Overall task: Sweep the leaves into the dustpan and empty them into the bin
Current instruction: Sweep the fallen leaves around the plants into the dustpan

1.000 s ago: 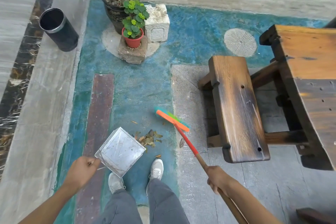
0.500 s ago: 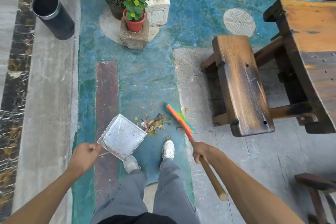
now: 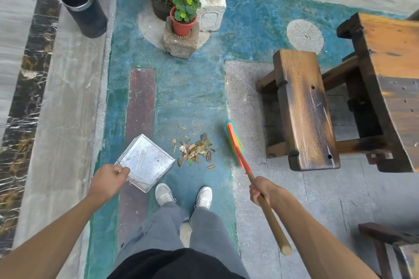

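Our left hand (image 3: 108,180) is closed around the thin wire handle of the metal dustpan (image 3: 146,161), which lies on the blue floor at about 10 o'clock from our shoes, its open edge turned toward the leaves (image 3: 196,150). Our right hand (image 3: 260,189) grips the wooden handle of the broom (image 3: 235,145) with the fingers wrapped fully around it; the orange and green broom head is at about 2 o'clock from our feet, just beside the border between the blue floor and the grey paving.

The leaves are in a small loose pile at 12 o'clock, between the dustpan and the broom head, touching neither. A few single leaves lie a little apart from the pile. The dustpan looks empty.

We judge that the gathering is done and the sweeping-in is the step in hand. The next move calls for a short stroke of the broom toward 9 o'clock, with the dustpan edge kept flat on the floor. The black bin (image 3: 84,7) stands well apart at 11 o'clock, for emptying afterwards.
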Available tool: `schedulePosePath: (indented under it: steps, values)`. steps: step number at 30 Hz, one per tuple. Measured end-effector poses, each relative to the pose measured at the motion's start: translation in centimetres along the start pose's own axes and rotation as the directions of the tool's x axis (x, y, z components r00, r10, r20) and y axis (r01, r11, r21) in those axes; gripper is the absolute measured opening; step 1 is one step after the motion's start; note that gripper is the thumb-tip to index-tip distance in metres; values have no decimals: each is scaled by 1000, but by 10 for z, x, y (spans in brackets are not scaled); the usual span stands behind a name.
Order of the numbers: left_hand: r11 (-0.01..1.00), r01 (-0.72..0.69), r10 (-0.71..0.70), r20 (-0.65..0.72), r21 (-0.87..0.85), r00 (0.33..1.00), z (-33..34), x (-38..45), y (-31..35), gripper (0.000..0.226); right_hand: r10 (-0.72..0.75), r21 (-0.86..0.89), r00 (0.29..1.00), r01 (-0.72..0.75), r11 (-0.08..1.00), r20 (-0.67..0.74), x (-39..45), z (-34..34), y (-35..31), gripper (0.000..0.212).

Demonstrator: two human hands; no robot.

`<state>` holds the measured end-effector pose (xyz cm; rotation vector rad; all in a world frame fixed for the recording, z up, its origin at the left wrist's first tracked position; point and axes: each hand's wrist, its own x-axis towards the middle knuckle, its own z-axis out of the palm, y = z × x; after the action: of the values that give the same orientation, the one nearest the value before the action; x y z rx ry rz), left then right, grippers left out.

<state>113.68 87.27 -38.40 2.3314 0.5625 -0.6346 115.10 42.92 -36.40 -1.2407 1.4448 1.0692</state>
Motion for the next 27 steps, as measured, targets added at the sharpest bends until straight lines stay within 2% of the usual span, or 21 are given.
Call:
schedulePosePath:
  steps: [4, 7, 13, 16, 19, 24, 27]
  values:
    - [1000, -9, 9, -21, -19, 1000, 5, -3, -10, 49, 42, 120, 993, -55, 991, 107, 7, 35, 6, 27]
    - [1000, -6, 6, -17, -13, 1000, 10, -1, -15, 47, 89, 191, 973, -131, 973, 214, 13, 52, 23, 34]
    - [998, 29, -29, 0, -48, 1000, 15, -3, -15, 51, 69, 374, 936, -204, 905, 344, -3, 25, 44, 27]
    - [998, 47, -47, -3, -44, 999, 15, -8, -16, 53, 56, 383, 949, -179, 906, 311, -17, 0, 37, 27]
    - [998, 46, -47, -11, -50, 999, 14, -12, -14, 52, 22, 343, 978, -93, 935, 205, -22, -18, 21, 24]
    - [996, 36, -38, -19, -79, 999, 23, -22, -11, 53, -90, 34, 996, 90, 995, -13, -3, -18, -14, 20]
    - [996, 51, -54, -38, -77, 998, 32, -27, -7, 53, -108, -145, 992, 97, 985, -70, 15, -7, -26, 22]
